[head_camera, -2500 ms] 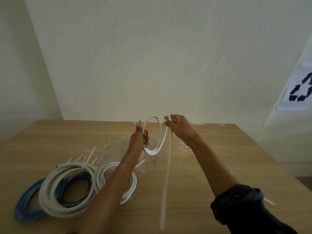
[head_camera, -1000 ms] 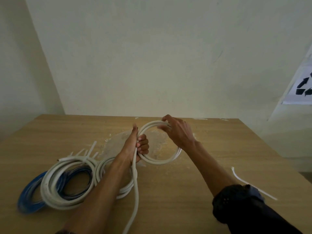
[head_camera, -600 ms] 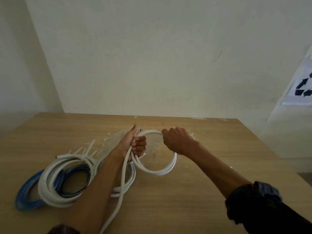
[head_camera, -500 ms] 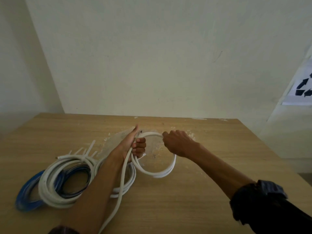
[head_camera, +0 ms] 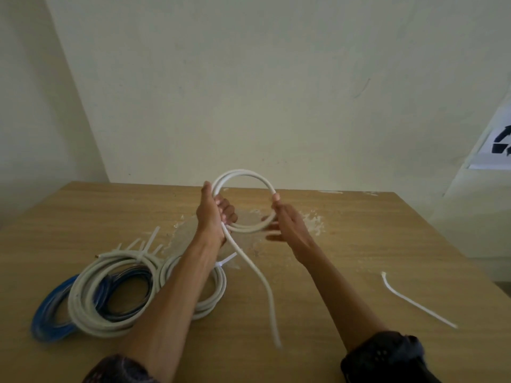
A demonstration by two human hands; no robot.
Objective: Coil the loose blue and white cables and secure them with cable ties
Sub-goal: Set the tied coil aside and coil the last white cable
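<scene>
Table (head_camera: 359, 244): wooden
Coils (head_camera: 91, 308): blue and white, tied; laid at the left
Cable (head_camera: 249, 174): white; looped above the table; tail trails toward the near edge
Left hand (head_camera: 211, 217): curled round the loop's crossing
Right hand (head_camera: 290, 225): loop's right side is pinched
Tie (head_camera: 414, 302): laid loose at the right

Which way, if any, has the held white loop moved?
Yes, upward. The loop now reaches above the far edge of the table; half a second ago it sat below.
</scene>
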